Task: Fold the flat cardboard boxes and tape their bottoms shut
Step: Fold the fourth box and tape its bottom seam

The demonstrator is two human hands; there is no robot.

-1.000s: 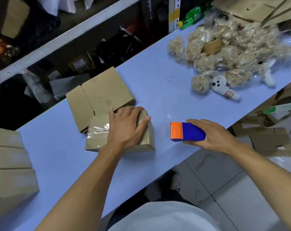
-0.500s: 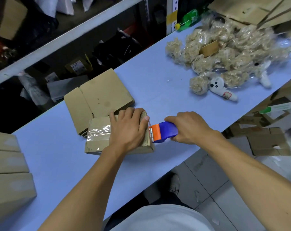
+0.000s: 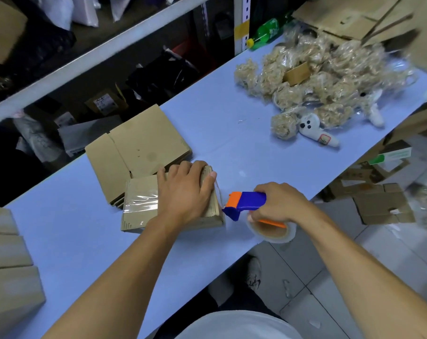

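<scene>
On the box (image 3: 144, 206), your left hand (image 3: 185, 192) presses flat; right hand (image 3: 278, 204) grips tape gun (image 3: 244, 204) at box's right edge. Tape may tear crooked w/o tension.

I stand at a long pale blue table (image 3: 232, 133) that runs away from me toward the upper right. Behind the table's far edge, a grey metal shelf rail (image 3: 104, 55) slants across, carried by a white perforated upright (image 3: 242, 23). Under that rail the shelving is dark, packed with black bags (image 3: 158, 74) and a small labelled carton (image 3: 104, 102). Beyond the table's near edge, to my right, lies a pale tiled floor (image 3: 330, 277) with cardboard scraps (image 3: 379, 204) strewn on it. The light is even and cool, without hard shadows.
</scene>
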